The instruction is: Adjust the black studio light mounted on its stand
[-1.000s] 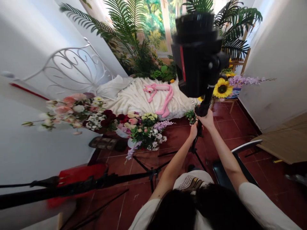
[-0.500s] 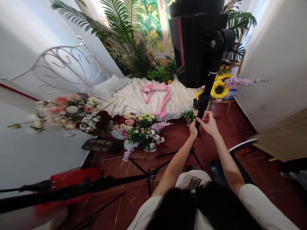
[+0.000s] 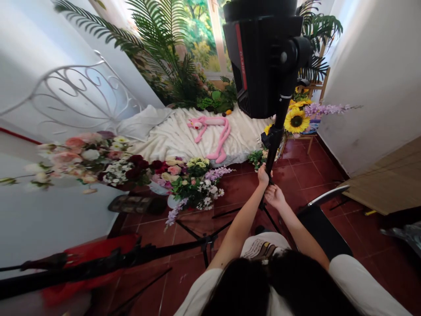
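Light stand [image 3: 272, 151] in the grip of left fingers [image 3: 262, 174], right fingers [image 3: 270, 192] half-curled just below, contact unclear

Lamp housing [image 3: 255, 66] looks like matt black plastic, and the pole [image 3: 279, 115] under it reads as smooth dark metal, bit of sheen. Blanket's [image 3: 164, 134] rumpled, plushy cloth, pink toy's [image 3: 215, 121] soft-looking fabric, headboard's [image 3: 86, 97] smooth painted metal. Floor tiles [image 3: 304, 175] are kinda glossy, chair rim's [image 3: 329, 194] shiny metal.

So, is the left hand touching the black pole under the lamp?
Touching: the head view shows the left hand gripping the black pole, below the lamp.
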`<state>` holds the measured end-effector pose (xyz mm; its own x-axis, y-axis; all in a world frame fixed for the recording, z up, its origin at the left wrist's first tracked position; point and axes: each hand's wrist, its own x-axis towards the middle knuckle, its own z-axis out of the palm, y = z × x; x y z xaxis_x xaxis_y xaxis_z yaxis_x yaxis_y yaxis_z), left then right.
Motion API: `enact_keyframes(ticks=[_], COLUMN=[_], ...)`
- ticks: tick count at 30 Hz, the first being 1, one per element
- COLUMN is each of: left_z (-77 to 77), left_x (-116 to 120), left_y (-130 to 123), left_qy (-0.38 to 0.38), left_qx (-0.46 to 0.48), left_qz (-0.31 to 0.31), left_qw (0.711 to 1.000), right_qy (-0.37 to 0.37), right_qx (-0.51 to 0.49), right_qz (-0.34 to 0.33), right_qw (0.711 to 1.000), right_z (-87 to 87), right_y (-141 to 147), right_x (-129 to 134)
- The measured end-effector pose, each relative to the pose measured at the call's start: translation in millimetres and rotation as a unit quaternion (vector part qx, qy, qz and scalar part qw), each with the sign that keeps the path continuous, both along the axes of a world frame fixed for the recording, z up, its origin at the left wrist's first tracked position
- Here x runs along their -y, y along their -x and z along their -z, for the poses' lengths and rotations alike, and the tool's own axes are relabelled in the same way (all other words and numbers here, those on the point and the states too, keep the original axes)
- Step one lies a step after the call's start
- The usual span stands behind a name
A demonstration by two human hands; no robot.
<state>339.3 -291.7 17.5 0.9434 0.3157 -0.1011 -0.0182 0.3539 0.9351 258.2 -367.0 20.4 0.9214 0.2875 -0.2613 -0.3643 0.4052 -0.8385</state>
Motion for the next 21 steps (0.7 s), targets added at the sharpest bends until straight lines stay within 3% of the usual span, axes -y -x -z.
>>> enact_keyframes(ticks=[2, 4, 7, 13, 17, 21], left_z=[2.2, 4.4, 5.7, -5.5, -12.1, -4.9], left_x=[0.1, 0.2, -0.1, -2.0, -5.1, -23.0], left_y=[-1.2, -2.7, -3.8, 2.0, 6.0, 18.5], left_qy=[-0.008, -0.013, -0.010, 0.021, 0.050, 0.054], left_qx=[0.015, 0.013, 0.009, 0.004, 0.005, -0.015], left_qz=[-0.007, -0.008, -0.007, 0.009, 0.026, -0.004], left_qw=[1.000, 1.000, 1.000, 1.000, 0.998, 0.998], right_qy=[-0.159, -0.325, -0.430, -0.407, -0.374, -0.305], right_qx=[-0.030, -0.067, -0.092, -0.133, -0.121, -0.190], right_qz=[0.018, 0.020, 0.011, 0.085, 0.067, 0.001], right_qw=[0.987, 0.943, 0.898, 0.900, 0.917, 0.933], right_z=[1.7, 1.3, -0.9, -4.2, -5.2, -6.0], right_y=[2.9, 4.5, 4.8, 4.7, 7.4, 14.9], right_x=[-4.0, -3.5, -1.2, -4.7, -9.9, -20.6])
